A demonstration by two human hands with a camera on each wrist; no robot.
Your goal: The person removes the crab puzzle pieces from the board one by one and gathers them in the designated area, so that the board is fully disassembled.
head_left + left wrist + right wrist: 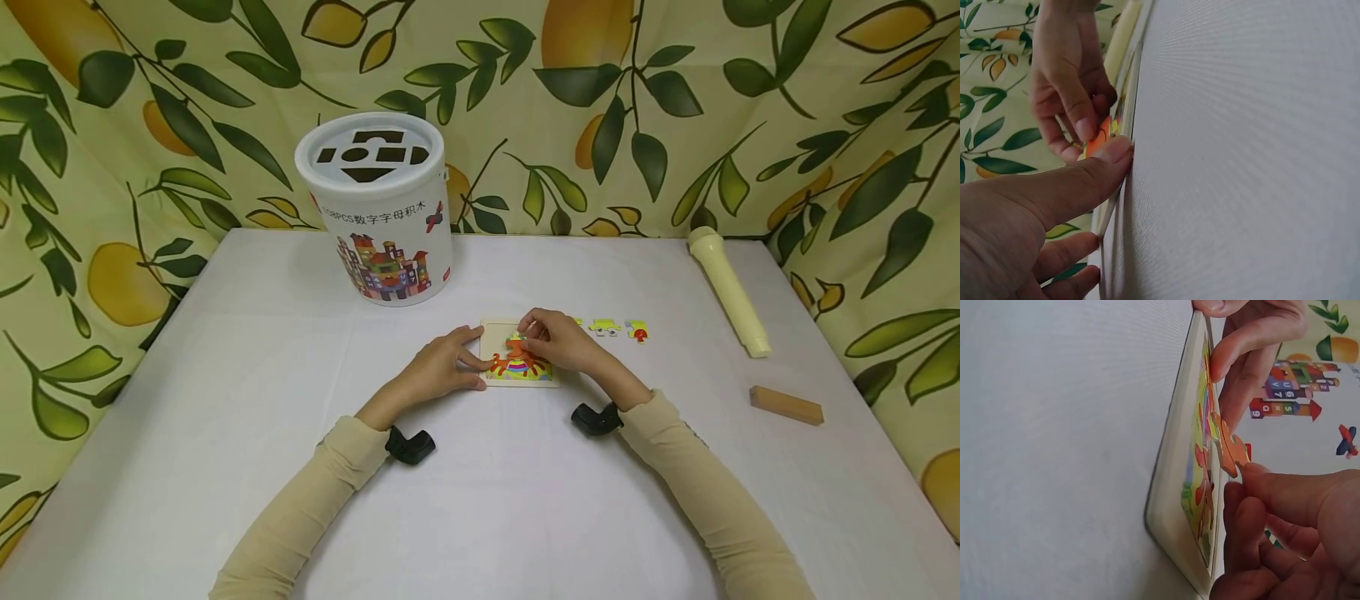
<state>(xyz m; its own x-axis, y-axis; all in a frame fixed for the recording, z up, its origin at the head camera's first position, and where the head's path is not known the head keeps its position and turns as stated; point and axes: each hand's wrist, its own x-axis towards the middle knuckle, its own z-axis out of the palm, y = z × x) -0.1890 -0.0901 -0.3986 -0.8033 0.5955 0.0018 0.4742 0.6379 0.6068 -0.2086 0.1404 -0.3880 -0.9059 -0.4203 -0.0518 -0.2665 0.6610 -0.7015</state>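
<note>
Gripping the puzzle board (pixel 495 336) by its left side with the left hand (pixel 442 364), and pinching an orange puzzle piece (pixel 1230 450) between thumb and fingers of the right hand (pixel 558 340). Holding that piece tilted over the board, above the colourful picture (pixel 519 371) filling its nearer part. Working on a white table (pixel 525 500), with a wooden block (pixel 786 406) well to the right, loose puzzle pieces (pixel 604 327) beside the board, and a cream cylinder (pixel 731 296) farther back. Facing a printed white bucket (pixel 382 225) at back left and, behind it, a leaf-and-fruit cloth (pixel 495 108).
</note>
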